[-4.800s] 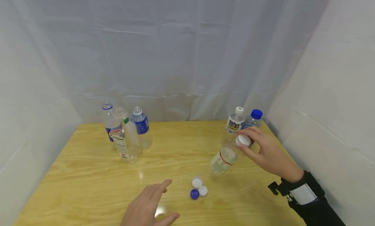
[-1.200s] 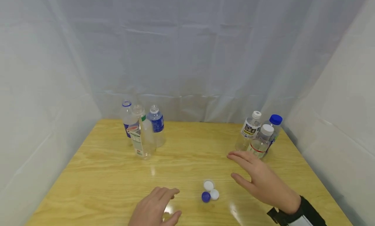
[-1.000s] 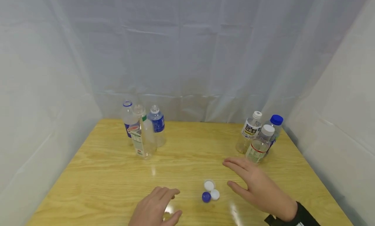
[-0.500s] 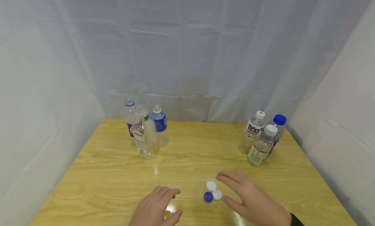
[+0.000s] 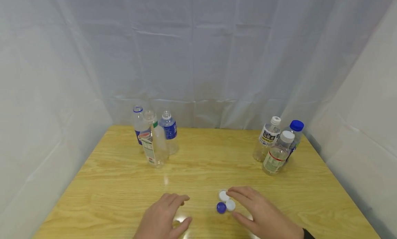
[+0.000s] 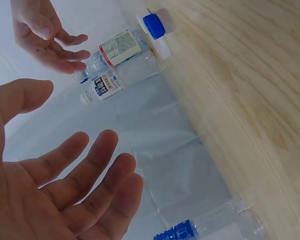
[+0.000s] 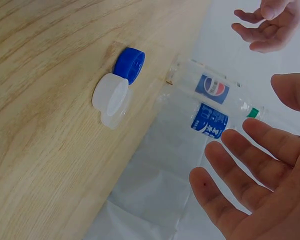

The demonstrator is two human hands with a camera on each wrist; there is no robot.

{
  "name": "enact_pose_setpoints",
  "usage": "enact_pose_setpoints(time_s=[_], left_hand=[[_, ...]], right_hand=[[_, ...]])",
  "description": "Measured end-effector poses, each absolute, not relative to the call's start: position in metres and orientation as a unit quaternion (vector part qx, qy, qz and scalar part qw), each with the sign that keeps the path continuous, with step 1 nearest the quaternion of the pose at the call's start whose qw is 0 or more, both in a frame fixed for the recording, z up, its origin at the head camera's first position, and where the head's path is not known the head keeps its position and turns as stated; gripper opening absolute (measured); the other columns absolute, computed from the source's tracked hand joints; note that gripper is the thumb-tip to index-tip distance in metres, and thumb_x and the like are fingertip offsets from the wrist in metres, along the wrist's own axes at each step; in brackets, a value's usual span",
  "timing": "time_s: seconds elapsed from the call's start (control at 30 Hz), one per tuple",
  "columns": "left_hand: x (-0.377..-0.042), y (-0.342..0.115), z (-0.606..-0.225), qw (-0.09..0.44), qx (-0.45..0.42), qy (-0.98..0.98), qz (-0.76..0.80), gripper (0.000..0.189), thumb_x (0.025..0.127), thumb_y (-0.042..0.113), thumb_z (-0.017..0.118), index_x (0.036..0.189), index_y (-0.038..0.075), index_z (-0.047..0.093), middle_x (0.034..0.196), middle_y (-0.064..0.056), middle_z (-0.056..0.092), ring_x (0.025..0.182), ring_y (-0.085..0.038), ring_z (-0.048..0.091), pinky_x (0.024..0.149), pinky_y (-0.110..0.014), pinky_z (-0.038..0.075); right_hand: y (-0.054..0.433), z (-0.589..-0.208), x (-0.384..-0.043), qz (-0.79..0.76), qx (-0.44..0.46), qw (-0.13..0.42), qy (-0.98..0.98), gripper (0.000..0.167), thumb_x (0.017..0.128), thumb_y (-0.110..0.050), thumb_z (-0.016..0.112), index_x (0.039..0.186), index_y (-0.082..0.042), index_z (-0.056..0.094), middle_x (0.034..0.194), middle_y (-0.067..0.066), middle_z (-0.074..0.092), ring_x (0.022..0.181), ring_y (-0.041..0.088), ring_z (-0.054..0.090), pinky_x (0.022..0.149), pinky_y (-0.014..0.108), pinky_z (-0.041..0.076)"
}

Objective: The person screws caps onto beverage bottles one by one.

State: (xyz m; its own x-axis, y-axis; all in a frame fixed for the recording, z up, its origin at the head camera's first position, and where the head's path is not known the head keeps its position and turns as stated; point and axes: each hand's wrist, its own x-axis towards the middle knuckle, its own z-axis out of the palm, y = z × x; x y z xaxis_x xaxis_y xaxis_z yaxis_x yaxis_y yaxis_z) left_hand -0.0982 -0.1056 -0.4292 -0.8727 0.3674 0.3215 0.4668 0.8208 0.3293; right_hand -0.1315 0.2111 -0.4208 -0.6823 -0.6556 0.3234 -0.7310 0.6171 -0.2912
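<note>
My left hand is held over the front of the table, fingers relaxed, with nothing in it. To its right, my right hand is also empty, its fingers loosely extended. Its fingertips overlap the edge of a white bottle cap in the head view. A second white cap and a blue cap lie close beside that one. In the right wrist view, the blue cap and white cap rest on the wood, away from the fingers.
At the back right stand three capped bottles: one white-labelled, one with a red-striped label, one blue-capped. Three uncapped bottles stand back left, including a blue-labelled one. Pale sheeting surrounds the wooden table.
Earlier my right hand held the red-striped bottle by its white cap; that bottle now stands with the right group, released. The right hand has come back down toward the loose caps. Left hand stays nearly still.
</note>
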Motion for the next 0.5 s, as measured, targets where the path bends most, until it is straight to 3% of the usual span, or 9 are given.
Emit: enact_pose_setpoints(time_s=[0.27,0.5], left_hand=[[-0.102,-0.111,-0.421,0.141,-0.185,-0.953,-0.195,0.042,0.083,0.043,0.079,0.119,0.024,0.067,0.104,0.014,0.066,0.092,-0.002,0.06,0.068,-0.023,0.054],[-0.11,-0.122,-0.41,0.205,-0.166,-0.943,-0.201,0.044,0.08,0.034,0.083,0.119,0.021,0.068,0.102,0.014,0.065,0.094,-0.004,0.062,0.069,-0.024,0.055]], right_hand=[[0.212,-0.423,-0.13,0.204,0.381,0.096,-0.897,0.051,0.094,-0.029,0.072,0.142,-0.025,0.054,0.139,-0.011,0.055,0.123,0.01,0.057,0.095,0.038,0.055],[0.212,-0.427,-0.131,0.204,0.378,0.096,-0.898,0.049,0.092,-0.028,0.074,0.138,-0.024,0.057,0.135,-0.012,0.056,0.12,0.01,0.058,0.094,0.038,0.056]])
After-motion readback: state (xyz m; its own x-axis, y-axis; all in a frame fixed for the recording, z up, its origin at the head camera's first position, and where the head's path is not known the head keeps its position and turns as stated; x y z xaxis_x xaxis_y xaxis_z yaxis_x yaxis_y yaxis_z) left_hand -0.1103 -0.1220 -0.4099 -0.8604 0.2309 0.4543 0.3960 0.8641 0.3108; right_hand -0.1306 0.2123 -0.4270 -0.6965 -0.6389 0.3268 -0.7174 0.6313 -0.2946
